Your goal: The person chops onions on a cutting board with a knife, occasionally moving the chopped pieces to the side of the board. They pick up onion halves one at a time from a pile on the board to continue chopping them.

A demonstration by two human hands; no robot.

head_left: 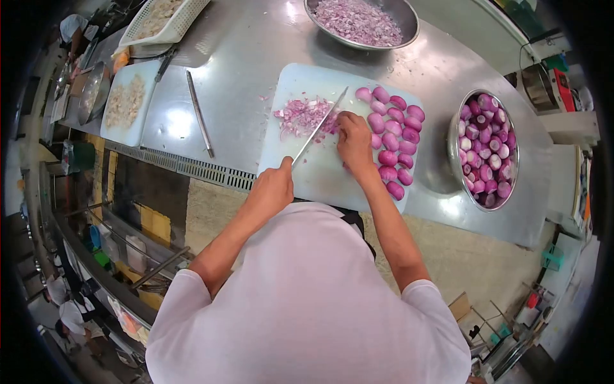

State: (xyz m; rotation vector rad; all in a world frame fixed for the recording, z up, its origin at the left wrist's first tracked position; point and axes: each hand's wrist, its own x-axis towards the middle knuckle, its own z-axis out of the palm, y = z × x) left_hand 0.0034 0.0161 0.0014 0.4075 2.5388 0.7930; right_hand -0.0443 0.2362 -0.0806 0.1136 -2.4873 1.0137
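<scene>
My left hand (pixel 272 185) is wrapped around the handle of a knife (pixel 320 125), whose long blade slants up and right over a white cutting board (pixel 313 176). My right hand (pixel 355 142) rests on the board just right of the blade, fingers bent and bunched together; whatever they hold is hidden. Chopped red onion (pixel 302 117) lies heaped under and left of the blade. Rows of peeled red onion pieces (pixel 391 143), most seemingly halves, cut side down, fill the board's right side, close beside my right hand.
A metal bowl of peeled red onions (pixel 487 153) stands at the right. Another bowl (pixel 412 38) at the back holds chopped onion. On the left are a metal rod-like tool (pixel 199 115), a second board (pixel 135 132) with pale chopped pieces, a black-handled knife (pixel 166 63) and a white basket (pixel 185 24).
</scene>
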